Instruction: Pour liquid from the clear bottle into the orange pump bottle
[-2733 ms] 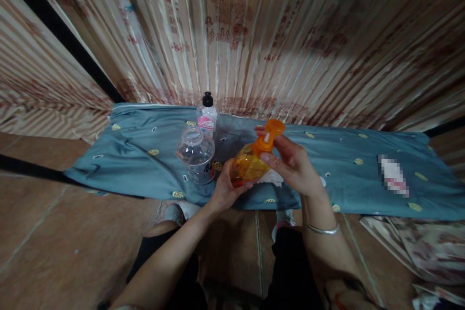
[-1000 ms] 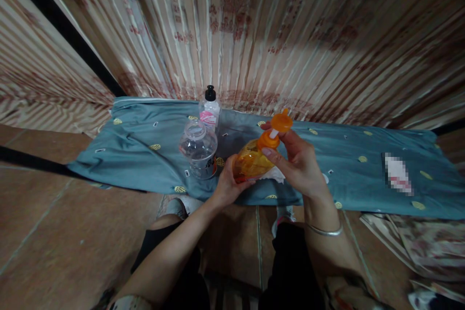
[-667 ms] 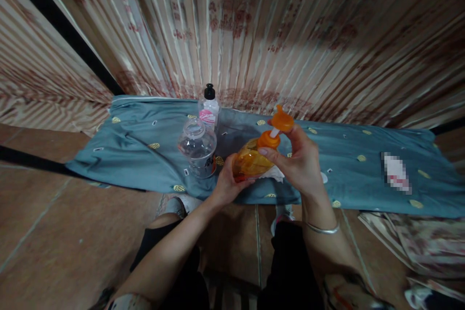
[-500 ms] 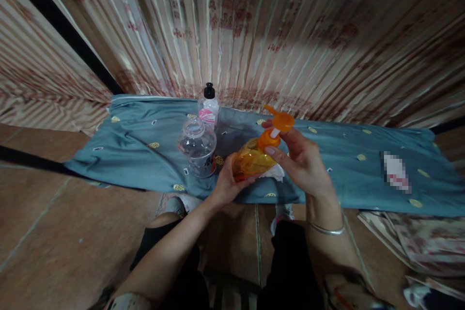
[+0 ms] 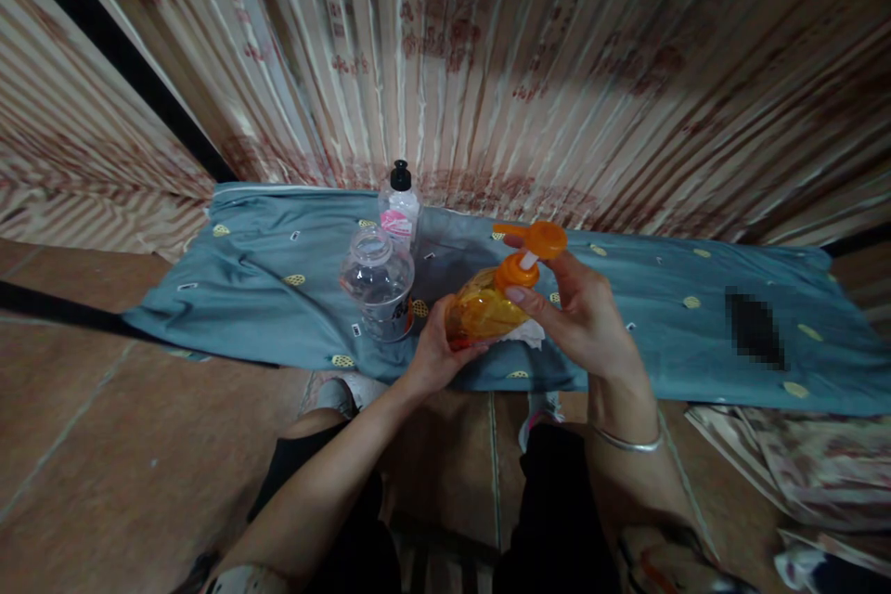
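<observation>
A see-through amber pump bottle leans to the right above the cloth. My left hand is closed around its lower body. My right hand has thumb and fingers pinched on the orange collar at the neck. Above that collar, the orange pump head stands up on a short white stem, its spout pointing left. Just left of my left hand, an uncapped clear plastic bottle stands upright. Behind it is a bottle with a black cap and a pink label.
A blue-green cloth with yellow prints covers the long low surface. Partly hidden under the pump bottle lies a crumpled white tissue. A dark blurred-out object lies at the right. A pleated patterned curtain hangs behind.
The orange pump head has turned, its spout swinging from up-left to nearly level left. My right fingers have shifted slightly at the collar. The blurred object at right has gone from light to dark.
</observation>
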`<state>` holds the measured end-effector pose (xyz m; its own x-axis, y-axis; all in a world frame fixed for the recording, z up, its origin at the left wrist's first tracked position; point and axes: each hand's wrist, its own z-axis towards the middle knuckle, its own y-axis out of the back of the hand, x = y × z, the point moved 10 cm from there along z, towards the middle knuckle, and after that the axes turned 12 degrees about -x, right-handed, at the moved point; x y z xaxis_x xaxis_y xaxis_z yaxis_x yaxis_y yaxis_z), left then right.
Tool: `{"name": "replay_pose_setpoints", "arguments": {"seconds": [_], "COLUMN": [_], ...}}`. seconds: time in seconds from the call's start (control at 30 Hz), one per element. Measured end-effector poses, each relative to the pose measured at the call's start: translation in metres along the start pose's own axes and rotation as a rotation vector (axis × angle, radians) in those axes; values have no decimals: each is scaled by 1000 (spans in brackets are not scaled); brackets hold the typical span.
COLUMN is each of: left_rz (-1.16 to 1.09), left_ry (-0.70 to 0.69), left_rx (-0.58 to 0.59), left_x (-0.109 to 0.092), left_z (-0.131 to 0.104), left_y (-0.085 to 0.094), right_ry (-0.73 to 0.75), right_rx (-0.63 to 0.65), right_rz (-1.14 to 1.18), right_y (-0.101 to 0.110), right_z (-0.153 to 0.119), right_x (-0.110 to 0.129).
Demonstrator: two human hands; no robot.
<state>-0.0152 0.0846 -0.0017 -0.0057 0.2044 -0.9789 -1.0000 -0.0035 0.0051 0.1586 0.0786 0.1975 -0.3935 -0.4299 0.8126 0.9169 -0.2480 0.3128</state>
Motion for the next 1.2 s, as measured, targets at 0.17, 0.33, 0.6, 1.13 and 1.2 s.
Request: {"name": "replay_pose_setpoints", "arguments": {"seconds": [0.17,0.33,0.6,1.13,1.2], "left_rz": [3,-9,-22,-29,-28], "left_ry": [5,15,15,17,18], "left_rx": [0,5,13,11,7], "left_x": [1,2,0,3,3], "left_z": [-1,-1,-1,0,0], "left_y": [-1,-3,-3,-3,-3], "right_ry": [-27,-31,-11,103,103], "right_rx": [63,-135,66,107,85], "right_rz": [47,-70,50,-99,-131], "right_y": [0,9,-7,-3,-2], "right_z": [-1,-2,-6,-7,-6], "right_x": [-6,-12,-1,6,4]}}
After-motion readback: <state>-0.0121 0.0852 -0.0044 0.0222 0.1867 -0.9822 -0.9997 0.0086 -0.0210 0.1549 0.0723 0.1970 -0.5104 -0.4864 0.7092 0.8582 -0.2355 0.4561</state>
